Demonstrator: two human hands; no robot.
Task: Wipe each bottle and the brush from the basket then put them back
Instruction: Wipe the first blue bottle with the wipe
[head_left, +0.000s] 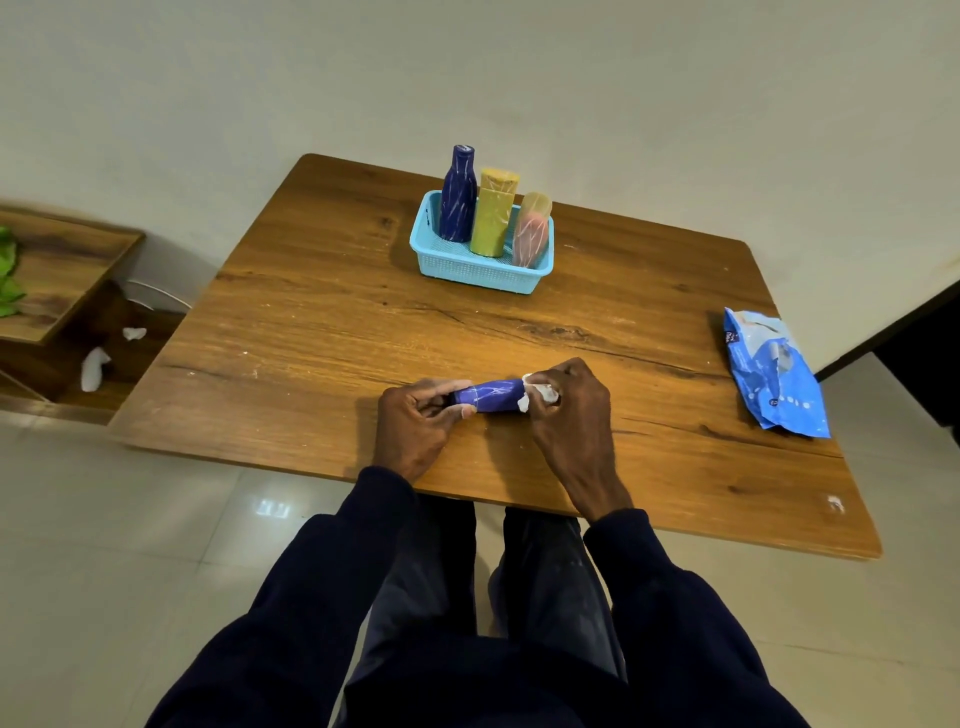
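A blue bottle with pale streaks lies sideways just above the near part of the wooden table. My left hand grips its left end. My right hand holds a crumpled white wipe against its right end, which is hidden. At the far middle stands a light blue basket. In it stand a dark blue bottle, a yellow bottle and a pink bottle. I see no brush.
A blue pack of wipes lies near the table's right edge. To the left, a low wooden shelf holds green leaves, with crumpled white wipes below it. A wall runs behind the table.
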